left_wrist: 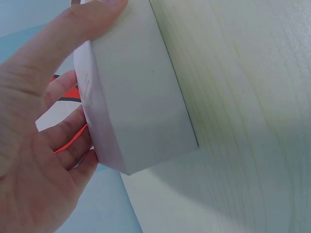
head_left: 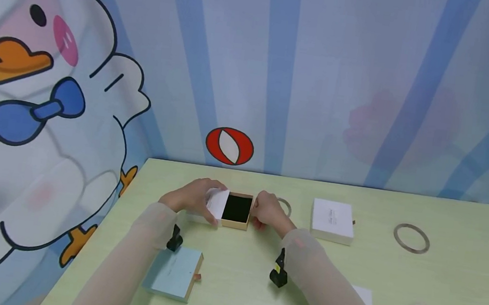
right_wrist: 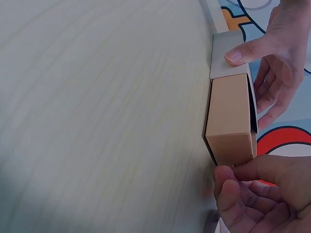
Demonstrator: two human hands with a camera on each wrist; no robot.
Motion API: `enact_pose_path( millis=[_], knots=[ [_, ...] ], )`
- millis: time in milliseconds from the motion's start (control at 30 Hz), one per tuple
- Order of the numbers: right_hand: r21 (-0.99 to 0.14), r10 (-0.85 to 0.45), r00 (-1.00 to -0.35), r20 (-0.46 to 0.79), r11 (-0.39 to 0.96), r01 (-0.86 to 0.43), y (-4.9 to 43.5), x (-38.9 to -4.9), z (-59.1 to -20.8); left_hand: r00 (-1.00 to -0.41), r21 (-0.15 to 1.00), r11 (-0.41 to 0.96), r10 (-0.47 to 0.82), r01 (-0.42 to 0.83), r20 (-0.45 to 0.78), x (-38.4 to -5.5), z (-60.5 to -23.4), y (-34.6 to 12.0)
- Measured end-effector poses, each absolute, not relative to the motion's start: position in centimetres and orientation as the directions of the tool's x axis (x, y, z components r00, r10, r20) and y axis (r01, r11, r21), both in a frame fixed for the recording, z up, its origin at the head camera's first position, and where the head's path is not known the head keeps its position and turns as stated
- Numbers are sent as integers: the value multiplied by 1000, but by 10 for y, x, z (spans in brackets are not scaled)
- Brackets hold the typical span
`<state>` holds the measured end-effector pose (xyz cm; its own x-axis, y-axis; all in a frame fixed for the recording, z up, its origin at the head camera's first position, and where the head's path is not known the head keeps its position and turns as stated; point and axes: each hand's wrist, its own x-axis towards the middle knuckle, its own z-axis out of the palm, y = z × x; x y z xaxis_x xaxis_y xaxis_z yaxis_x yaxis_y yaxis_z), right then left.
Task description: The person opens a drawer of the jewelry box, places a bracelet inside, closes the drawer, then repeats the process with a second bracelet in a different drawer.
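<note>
My left hand (head_left: 196,198) holds the white outer sleeve (left_wrist: 141,87) of a slide-out box, with the thumb on its near side and the fingers on its top. A tan drawer (right_wrist: 228,104) with a black inside (head_left: 237,208) sticks partway out of the sleeve to the right. At the drawer's outer end my right hand (head_left: 270,212) pinches with thumb and forefinger; whatever small part lies between those fingertips is hidden. The box rests on the table.
A light blue box (head_left: 174,271) with a brown tab lies in front. To the right stand a white box (head_left: 332,220) and another white box (head_left: 365,298), partly behind the right sleeve. Grey rings lie behind the right hand (head_left: 289,208), at far right (head_left: 414,251) and front right.
</note>
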<state>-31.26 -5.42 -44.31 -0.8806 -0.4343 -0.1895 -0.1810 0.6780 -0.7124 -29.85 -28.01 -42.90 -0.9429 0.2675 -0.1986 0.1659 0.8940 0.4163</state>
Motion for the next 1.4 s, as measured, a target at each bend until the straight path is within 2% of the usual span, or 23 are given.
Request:
enact_pose_path(
  millis=[1400],
  knots=[
    [-705, -447, -880, -161, 676, -214, -45, -311, -443, -939, 404, 894, 287, 191, -191, -300, -432, -282]
  ],
)
